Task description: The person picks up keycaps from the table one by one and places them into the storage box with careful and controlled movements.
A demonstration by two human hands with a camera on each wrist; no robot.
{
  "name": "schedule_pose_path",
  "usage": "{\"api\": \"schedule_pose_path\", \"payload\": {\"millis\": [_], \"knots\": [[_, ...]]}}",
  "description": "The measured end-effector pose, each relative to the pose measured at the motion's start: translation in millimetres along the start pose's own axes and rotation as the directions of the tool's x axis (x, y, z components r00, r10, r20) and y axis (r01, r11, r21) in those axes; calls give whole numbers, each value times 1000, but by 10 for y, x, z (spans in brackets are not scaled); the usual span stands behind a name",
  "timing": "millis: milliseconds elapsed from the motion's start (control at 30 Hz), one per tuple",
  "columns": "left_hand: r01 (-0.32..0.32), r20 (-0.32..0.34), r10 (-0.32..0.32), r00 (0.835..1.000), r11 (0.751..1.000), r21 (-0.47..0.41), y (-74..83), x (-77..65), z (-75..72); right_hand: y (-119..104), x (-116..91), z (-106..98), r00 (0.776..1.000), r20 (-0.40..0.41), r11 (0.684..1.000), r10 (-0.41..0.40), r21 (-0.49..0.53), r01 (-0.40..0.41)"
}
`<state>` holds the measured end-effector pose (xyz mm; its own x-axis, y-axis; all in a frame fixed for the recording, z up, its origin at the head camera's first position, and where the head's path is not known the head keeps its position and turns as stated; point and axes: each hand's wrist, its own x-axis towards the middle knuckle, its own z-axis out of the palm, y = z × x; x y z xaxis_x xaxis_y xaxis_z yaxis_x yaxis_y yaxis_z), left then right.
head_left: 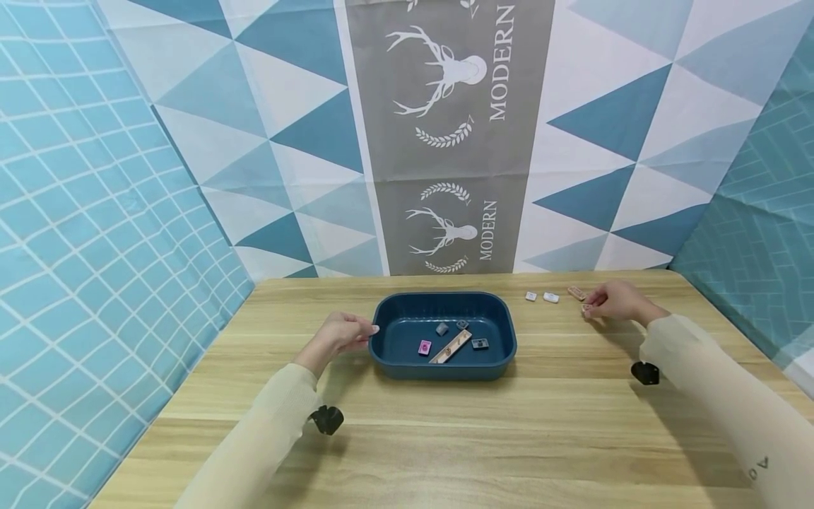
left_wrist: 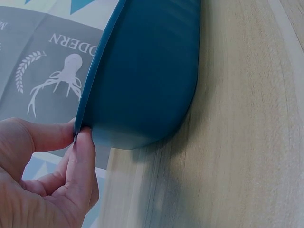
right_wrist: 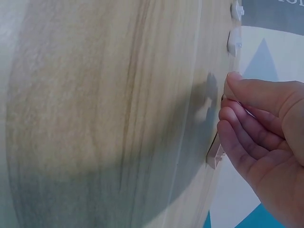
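At the left end of a dark blue plastic bin [head_left: 445, 371], my left hand [head_left: 340, 331] pinches the rim between thumb and fingers; the left wrist view shows this grip on the bin [left_wrist: 147, 71] closely. My right hand [head_left: 617, 302], out to the right, pinches a small pale block [head_left: 586, 309] with markings, mostly covered by the fingers. Just beyond those fingertips lies a pinkish-tan block [head_left: 576, 293]. Inside the bin are a pink block [head_left: 425, 347], a long tan strip [head_left: 453, 346], a grey block [head_left: 480, 343] and a little grey cube [head_left: 441, 329].
Two small white blocks, one nearer the bin [head_left: 531, 297] and one farther right [head_left: 551, 298], lie near the back of the wooden table [head_left: 445, 445]. Behind the table hangs patterned cloth [head_left: 445, 141]. A dark device [head_left: 327, 419] is on the left wrist.
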<state>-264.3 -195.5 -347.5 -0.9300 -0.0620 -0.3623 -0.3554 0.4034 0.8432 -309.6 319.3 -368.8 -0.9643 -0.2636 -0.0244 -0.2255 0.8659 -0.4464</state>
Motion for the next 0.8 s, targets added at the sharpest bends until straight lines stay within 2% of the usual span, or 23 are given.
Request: {"api": "schedule_pose_path", "payload": {"millis": [300,600,800], "knots": [[4,-6,-4,1000,1000,-13,-6,14,-5,-60,61,2,1000,-2,1000,-16,-2,16],[-2,-5,2,1000,1000,-14,-3,-2,-15,-121,103,23,997,26,998,-68,17,68],[3,0,-3,1000,1000,-13,5,10,-4,-166,86,14,996,55,997,-75,39,73]]}}
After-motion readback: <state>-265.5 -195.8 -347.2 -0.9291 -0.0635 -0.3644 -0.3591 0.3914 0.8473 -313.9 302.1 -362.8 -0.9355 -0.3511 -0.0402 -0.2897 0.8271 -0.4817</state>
